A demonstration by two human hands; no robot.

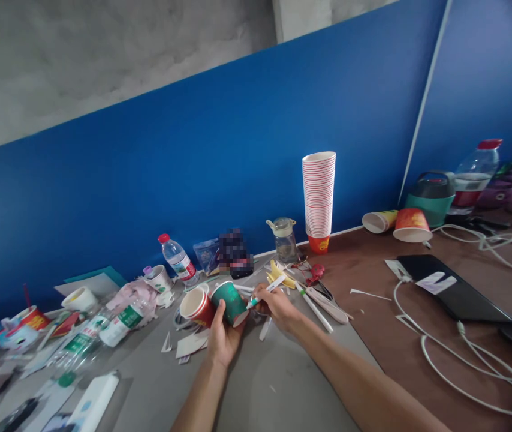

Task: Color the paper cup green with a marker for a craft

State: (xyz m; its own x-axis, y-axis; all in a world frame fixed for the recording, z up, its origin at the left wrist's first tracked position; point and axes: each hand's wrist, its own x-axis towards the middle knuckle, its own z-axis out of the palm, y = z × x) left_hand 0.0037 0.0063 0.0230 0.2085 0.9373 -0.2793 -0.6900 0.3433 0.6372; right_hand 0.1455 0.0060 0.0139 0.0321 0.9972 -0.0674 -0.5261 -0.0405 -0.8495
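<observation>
My left hand (220,337) is closed around a green paper cup (230,302), tipped on its side with its bottom toward the right. My right hand (277,307) pinches a white marker pen with a green tip (265,291), and the tip touches the cup's base end. A red paper cup (196,305) lies on its side right beside the green one, to its left. Both hands rest low over the grey desk (256,384).
A tall stack of paper cups (318,201) stands at the blue partition. Scissors, paper scraps and sticks (314,294) lie just right of my hand. Water bottles (177,258) and clutter fill the left; a dark tablet (451,287) and white cables (472,366) lie right.
</observation>
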